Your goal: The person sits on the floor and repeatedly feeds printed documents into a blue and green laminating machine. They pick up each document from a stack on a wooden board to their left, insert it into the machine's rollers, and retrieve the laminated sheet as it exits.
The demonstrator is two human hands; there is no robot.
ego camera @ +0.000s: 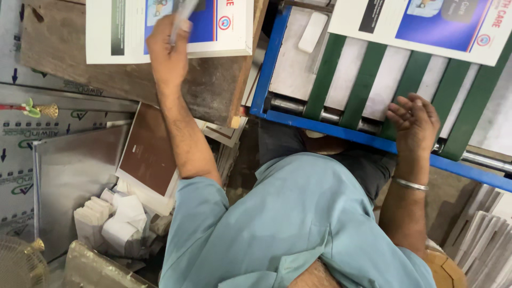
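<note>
My left hand (168,53) reaches up to a stack of white printed sheets with a blue panel (224,26) that lies on a worn wooden board (96,69). It is shut on a slim grey object (183,12), which is blurred and crosses the top sheet. My right hand (413,124) rests with its fingers bent and apart on the green belts (368,80) of a blue-framed feed machine (271,64), and it holds nothing. A metal bangle (410,184) circles that wrist. Another printed sheet (426,21) lies on the belts further up.
A brown-covered pad (149,149) and bundles of white paper (114,218) lie at the lower left beside a grey metal sheet (74,176). A fan guard (18,264) shows in the bottom-left corner. Stacked paper edges (485,245) stand at the lower right.
</note>
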